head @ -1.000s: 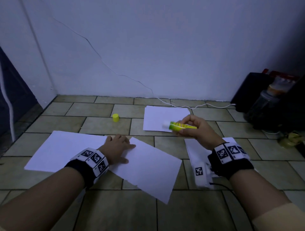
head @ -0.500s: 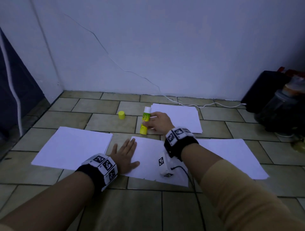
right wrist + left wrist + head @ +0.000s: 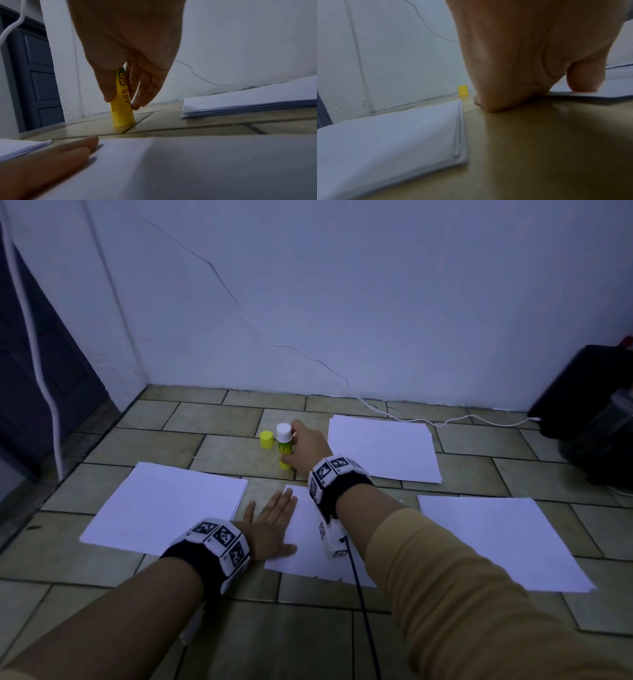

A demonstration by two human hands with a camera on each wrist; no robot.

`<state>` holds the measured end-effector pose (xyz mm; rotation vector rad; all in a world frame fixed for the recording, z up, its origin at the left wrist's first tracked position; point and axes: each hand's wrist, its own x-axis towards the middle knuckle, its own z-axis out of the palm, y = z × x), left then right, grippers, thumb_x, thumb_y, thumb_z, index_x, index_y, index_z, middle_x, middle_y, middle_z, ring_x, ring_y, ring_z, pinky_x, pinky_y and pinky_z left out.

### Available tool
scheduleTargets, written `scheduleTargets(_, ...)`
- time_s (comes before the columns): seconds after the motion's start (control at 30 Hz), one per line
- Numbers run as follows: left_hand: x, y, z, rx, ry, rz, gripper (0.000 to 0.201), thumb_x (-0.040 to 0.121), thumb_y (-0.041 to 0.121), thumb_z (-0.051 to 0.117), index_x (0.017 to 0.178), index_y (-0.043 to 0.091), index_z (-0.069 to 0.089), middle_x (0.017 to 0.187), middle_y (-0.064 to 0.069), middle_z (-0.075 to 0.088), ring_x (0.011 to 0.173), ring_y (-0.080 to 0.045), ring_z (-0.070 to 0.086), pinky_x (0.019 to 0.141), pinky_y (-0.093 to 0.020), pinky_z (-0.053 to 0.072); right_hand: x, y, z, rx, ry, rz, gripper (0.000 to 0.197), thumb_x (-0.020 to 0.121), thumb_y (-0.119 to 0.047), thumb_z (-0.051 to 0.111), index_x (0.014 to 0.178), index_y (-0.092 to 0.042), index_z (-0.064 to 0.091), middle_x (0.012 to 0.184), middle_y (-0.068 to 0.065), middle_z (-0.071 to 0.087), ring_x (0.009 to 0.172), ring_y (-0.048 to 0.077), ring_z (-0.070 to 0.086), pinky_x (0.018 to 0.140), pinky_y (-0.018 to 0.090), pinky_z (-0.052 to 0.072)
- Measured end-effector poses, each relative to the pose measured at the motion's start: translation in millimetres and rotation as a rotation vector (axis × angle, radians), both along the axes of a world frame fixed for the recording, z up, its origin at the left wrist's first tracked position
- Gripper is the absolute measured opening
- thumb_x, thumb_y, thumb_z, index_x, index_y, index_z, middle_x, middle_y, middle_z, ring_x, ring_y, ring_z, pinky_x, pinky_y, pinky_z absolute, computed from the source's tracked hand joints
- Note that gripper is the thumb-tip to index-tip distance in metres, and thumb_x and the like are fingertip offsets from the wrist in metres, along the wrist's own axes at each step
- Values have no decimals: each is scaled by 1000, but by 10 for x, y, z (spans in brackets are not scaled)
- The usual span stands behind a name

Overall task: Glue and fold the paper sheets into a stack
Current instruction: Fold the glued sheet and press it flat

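My right hand (image 3: 301,450) holds a yellow-green glue stick (image 3: 284,446) upright on the tiled floor, thumb and fingers (image 3: 145,88) around its barrel (image 3: 122,106); its white glue end points up. Its yellow cap (image 3: 266,439) stands just to the left of it. My left hand (image 3: 270,525) lies flat with spread fingers on the left edge of a single white sheet (image 3: 308,542) in front of me. The right wrist view shows those fingers (image 3: 51,155) on the sheet (image 3: 188,162). The left wrist view shows the palm (image 3: 513,67) down on the floor and the cap (image 3: 462,90) beyond.
Paper piles lie at the left (image 3: 164,508), at the back right (image 3: 383,446) and at the right (image 3: 496,539). A white cable (image 3: 445,422) runs along the wall to dark objects (image 3: 596,419) in the right corner. A dark door (image 3: 41,364) stands at the left.
My right hand carried the glue stick from over the far sheet leftward and stood it upright beside the cap. My left hand flattened out on the middle sheet, which now lies straighter.
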<state>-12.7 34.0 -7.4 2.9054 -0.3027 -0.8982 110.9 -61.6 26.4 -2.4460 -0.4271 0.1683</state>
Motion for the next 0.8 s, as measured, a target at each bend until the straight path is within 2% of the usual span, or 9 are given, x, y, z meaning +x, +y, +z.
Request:
scheduleTargets(0.23,-8,12,36,-28,4,-13,90,98,42,45,149,13,-23,156,1,-29,146,-13,-19,117,-48,-5,-37,-141,-27,79,120,-133,73,73,-26,81,132,-10,41,123,13,57,111,27,56,88,36,49)
scheduleTargets(0.3,-2,21,26,-30,5,-10,90,97,43,46,150,15,-21,157,2,-28,146,-13,-19,117,-47,-5,-103,-267,-29,135,98,-195,72,74,-31,80,131,-8,42,124,12,56,114,27,54,92,38,47)
scheduleTargets(0.37,3,26,22,-26,7,-13,90,97,45,47,150,16,-19,157,1,-28,146,-13,-19,117,-47,-5,-198,-419,-6,223,45,-217,52,78,-30,76,117,-8,51,114,9,61,105,23,58,91,38,48)
scheduleTargets(0.43,-1,25,29,-25,8,-19,90,97,46,47,151,16,-18,157,1,-28,146,-14,-19,117,-47,-5,-295,-618,48,279,-42,-207,20,81,-24,73,87,-15,56,85,-2,62,79,11,58,76,30,49)
scheduleTargets(0.5,-13,21,31,-25,3,-23,90,97,48,46,151,15,-18,157,1,-28,146,-14,-19,117,-48,-6,-359,-882,113,208,-115,-196,27,80,-20,71,65,-23,49,63,-13,54,62,2,51,63,22,41)
scheduleTargets(0.57,-21,22,28,-28,-6,-26,90,97,49,45,151,16,-17,157,1,-27,146,-15,-20,117,-48,-6,-391,-1184,185,60,-95,-195,30,79,-22,71,61,-26,48,64,-14,53,66,7,51,63,23,38)
scheduleTargets(0.7,-44,17,17,-24,-25,-32,90,96,51,46,152,17,-16,157,1,-27,146,-15,-20,117,-48,-6,-472,-1861,233,-185,52,-195,13,78,-21,74,80,-20,61,82,-7,57,87,16,56,58,12,34)
scheduleTargets(0.77,-47,11,7,-28,-29,-26,91,95,52,46,152,17,-16,157,1,-27,146,-15,-20,117,-48,-7,-598,-2165,242,-235,131,-246,26,77,-23,77,98,-16,63,99,0,62,103,20,58,68,17,38)
scheduleTargets(0.8,-47,9,2,-26,-33,-25,92,95,53,46,152,17,-16,157,1,-27,146,-15,-20,116,-48,-7,-673,-2303,235,-283,193,-261,46,75,-29,80,113,-14,59,117,4,60,114,21,54,79,21,39)
